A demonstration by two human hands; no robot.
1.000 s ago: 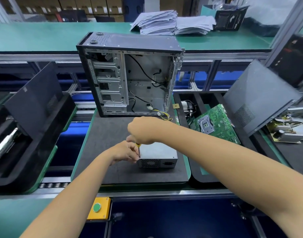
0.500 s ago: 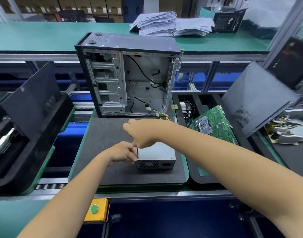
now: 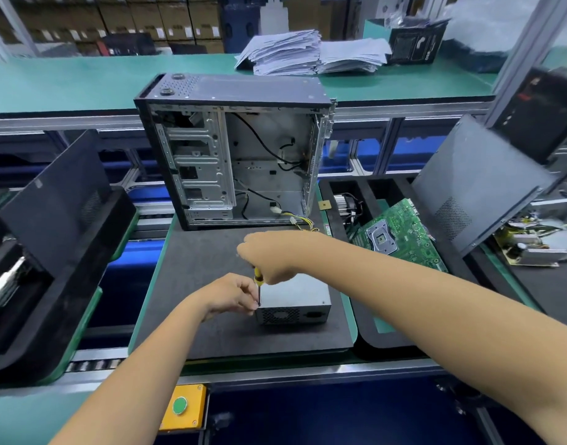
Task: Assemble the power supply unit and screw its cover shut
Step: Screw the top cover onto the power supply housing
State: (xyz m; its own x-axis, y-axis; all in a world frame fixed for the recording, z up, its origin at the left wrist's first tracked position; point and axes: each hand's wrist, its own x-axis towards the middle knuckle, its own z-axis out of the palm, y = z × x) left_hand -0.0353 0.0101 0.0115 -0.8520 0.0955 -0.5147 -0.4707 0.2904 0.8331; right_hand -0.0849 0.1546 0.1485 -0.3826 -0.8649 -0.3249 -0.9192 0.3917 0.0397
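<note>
The grey metal power supply unit (image 3: 295, 300) lies on a dark foam mat (image 3: 195, 261), its vented face toward me. A screwdriver (image 3: 258, 282) with a yellow handle stands upright over the unit's front left corner, and my right hand (image 3: 269, 256) grips its handle from above. My left hand (image 3: 234, 295) sits against that same corner, its fingertips pinching the screwdriver's thin shaft near the tip. No screw can be made out under the fingers.
An open computer case (image 3: 237, 155) stands behind the mat with loose cables. A motherboard (image 3: 401, 239) and a cooler lie in a black tray to the right. Dark side panels (image 3: 474, 184) lean at both sides. A yellow box with a green button (image 3: 179, 406) sits at the front edge.
My right hand has lifted slightly, so the yellow handle and the shaft show below it. My left hand stays at the unit's corner. The view has shifted a little.
</note>
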